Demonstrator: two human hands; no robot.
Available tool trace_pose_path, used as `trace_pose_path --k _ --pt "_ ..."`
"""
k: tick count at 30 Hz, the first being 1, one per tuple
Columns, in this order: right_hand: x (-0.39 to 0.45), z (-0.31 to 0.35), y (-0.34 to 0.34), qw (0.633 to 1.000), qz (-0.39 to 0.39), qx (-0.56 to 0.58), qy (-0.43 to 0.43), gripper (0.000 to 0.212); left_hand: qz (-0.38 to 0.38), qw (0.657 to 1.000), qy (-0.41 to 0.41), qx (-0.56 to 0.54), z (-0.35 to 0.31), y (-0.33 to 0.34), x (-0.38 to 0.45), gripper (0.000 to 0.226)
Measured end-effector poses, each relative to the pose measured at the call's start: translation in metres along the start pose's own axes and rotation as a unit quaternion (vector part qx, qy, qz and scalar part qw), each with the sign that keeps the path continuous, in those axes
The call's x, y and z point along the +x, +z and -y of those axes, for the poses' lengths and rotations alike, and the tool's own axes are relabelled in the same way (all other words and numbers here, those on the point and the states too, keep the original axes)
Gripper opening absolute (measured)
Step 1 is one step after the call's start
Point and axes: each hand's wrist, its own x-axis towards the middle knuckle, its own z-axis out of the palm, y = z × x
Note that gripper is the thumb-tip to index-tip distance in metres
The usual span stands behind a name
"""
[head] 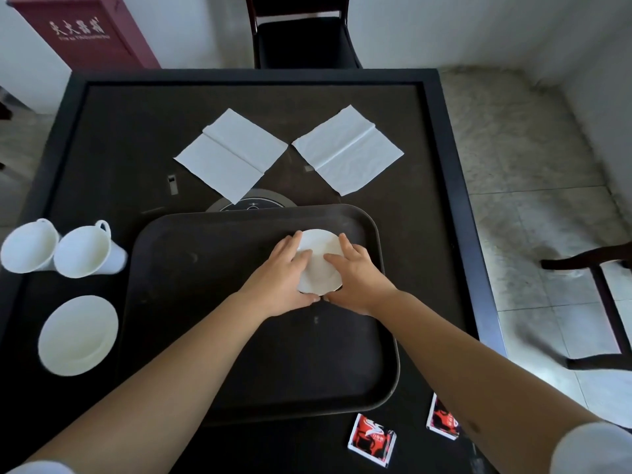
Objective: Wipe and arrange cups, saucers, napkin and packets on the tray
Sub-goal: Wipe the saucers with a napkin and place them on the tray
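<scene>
A white saucer (319,258) sits over the far right part of the dark tray (212,302). My left hand (284,275) grips its left edge and my right hand (355,275) grips its right edge, fingers lying over its rim. Whether it rests on the tray or hovers just above it I cannot tell. Two white cups (29,246) (85,249) lie on their sides left of the tray, with a second saucer (78,335) nearer to me. Two white napkins (232,153) (347,148) lie flat beyond the tray. Two red and black packets (372,439) (441,419) lie near the front right.
The dark table (102,148) has a raised rim, and a round grey disc (253,201) at its middle is partly under the tray. A black chair (304,39) stands behind the table, another chair (598,302) on the tiled floor to the right. A red cabinet (82,32) stands at the back left.
</scene>
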Motion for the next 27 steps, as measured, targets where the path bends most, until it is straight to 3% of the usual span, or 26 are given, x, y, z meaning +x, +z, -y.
trace_pose_path --k 9,20,27 --pt "-0.003 0.003 0.008 1.000 -0.010 0.002 0.010 0.078 -0.035 0.998 0.053 -0.008 0.009 0.011 -0.007 0.085" --pt "-0.003 0.011 0.009 1.000 0.019 -0.020 0.013 0.074 -0.004 1.000 0.022 0.009 0.003 0.006 -0.007 0.085" --pt "-0.020 0.022 0.004 0.992 0.029 -0.114 0.051 0.097 -0.007 0.998 -0.028 0.063 -0.011 0.004 -0.027 0.090"
